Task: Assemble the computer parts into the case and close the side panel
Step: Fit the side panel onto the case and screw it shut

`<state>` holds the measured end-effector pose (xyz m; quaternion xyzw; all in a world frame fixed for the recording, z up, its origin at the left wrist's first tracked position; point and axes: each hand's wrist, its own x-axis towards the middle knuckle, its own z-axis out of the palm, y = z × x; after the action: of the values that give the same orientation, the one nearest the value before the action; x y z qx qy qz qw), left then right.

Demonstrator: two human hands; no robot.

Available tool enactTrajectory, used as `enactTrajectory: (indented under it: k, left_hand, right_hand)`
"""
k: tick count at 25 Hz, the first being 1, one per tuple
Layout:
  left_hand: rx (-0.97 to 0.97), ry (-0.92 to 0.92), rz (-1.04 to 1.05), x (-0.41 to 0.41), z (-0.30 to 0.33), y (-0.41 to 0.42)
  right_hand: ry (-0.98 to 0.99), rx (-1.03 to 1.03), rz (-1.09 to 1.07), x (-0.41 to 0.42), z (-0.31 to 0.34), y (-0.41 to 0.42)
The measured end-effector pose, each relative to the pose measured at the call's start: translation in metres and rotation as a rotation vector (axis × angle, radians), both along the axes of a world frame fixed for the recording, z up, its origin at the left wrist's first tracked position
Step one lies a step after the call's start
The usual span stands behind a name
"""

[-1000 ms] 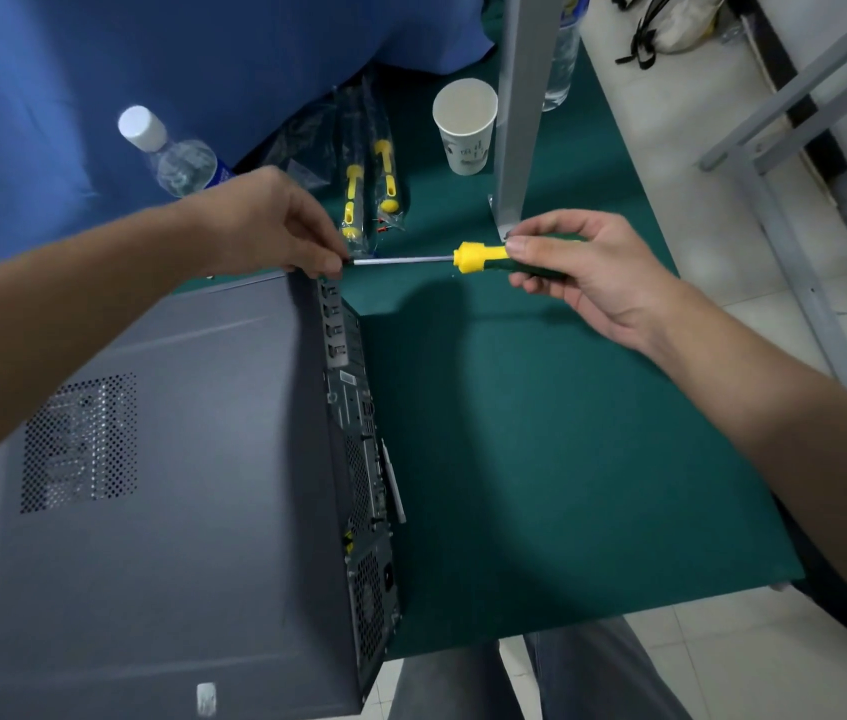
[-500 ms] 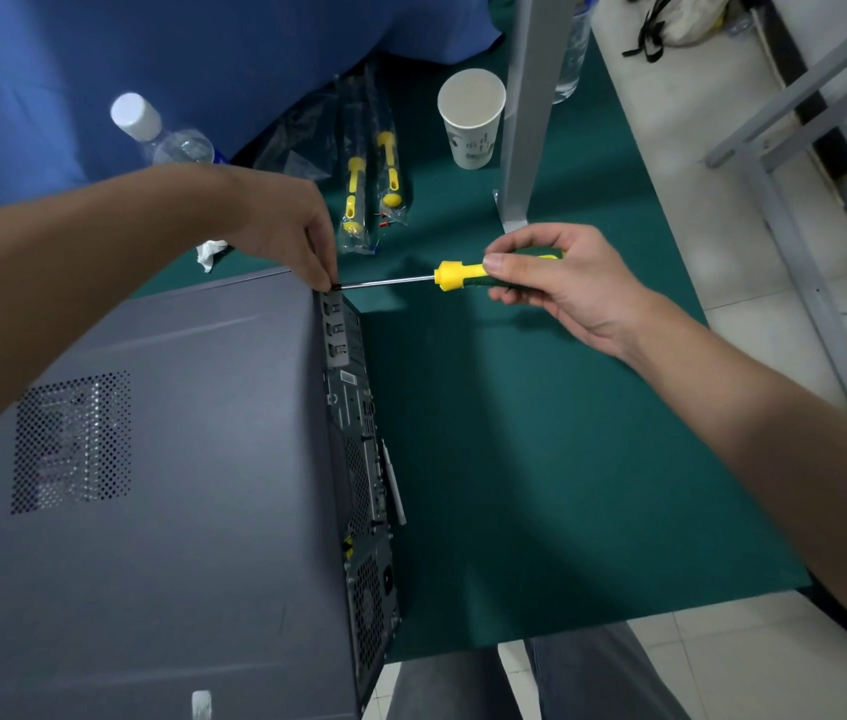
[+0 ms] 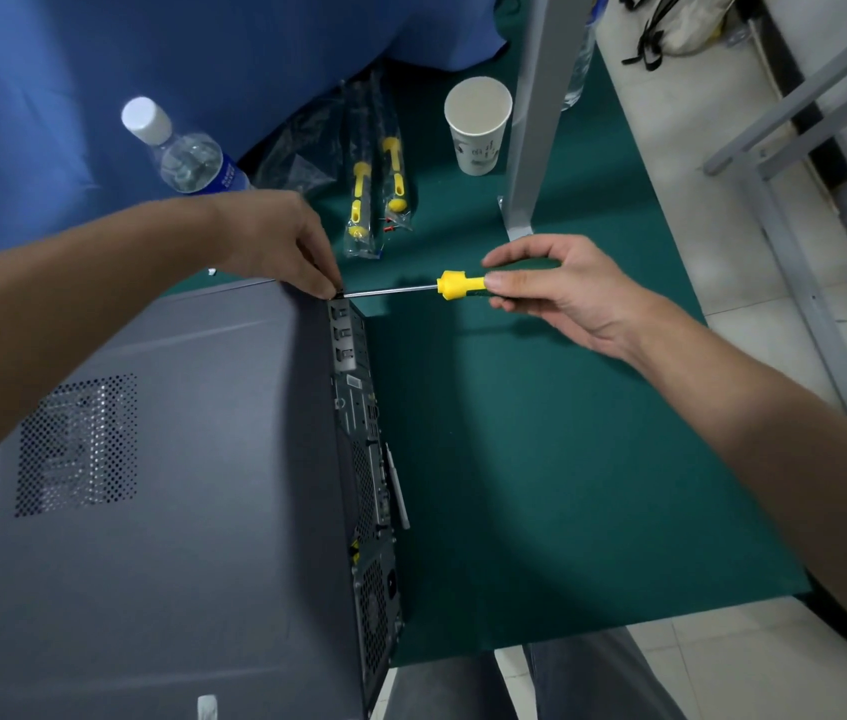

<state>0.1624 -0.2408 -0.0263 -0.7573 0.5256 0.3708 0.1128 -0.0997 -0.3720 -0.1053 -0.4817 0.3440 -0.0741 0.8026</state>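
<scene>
Item 1: green table mat, which I see covering the bench. Item 2: grey computer case, lying on its side at the mat's left, side panel on top and closed, rear ports facing right. Item 3: my left hand, fingertips pinched at the case's far rear corner, right where the tool tip meets it; what they hold I cannot tell. Item 4: my right hand, fingers curled round the screwdriver, shaft level, tip at that corner. Item 5: paper cup. Item 6: water bottle. Item 7: two bagged screwdrivers, beyond the case.
</scene>
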Motion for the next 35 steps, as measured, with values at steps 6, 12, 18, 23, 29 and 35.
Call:
enactTrajectory:
  k: [6, 12, 18, 23, 29, 35]
  left_hand:
    - [-0.457, -0.169, 0.376, -0.033, -0.036, 0.069]
    - [-0.551, -0.313, 0.38, -0.057, -0.064, 0.081]
    - [-0.626, -0.407, 0.357, -0.06, -0.074, 0.084]
    - [-0.638, -0.419, 0.359, -0.06, -0.073, 0.084]
    - [-0.652, -0.432, 0.365, -0.062, -0.074, 0.083]
    - [-0.658, -0.445, 0.371, -0.062, -0.075, 0.084]
  right_hand:
    - [0.218, -0.145, 0.037, 0.008, 0.004, 0.002]
    - [0.203, -0.115, 0.024, 0.006, 0.01, -0.001]
    - [0.19, -0.078, -0.018, 0.007, 0.009, -0.003]
    - [0.281, -0.124, 0.025, 0.007, 0.006, 0.004]
    - [0.339, -0.271, 0.002, 0.005, 0.001, 0.005]
    - [0.345, -0.323, 0.013, 0.009, 0.006, 0.004]
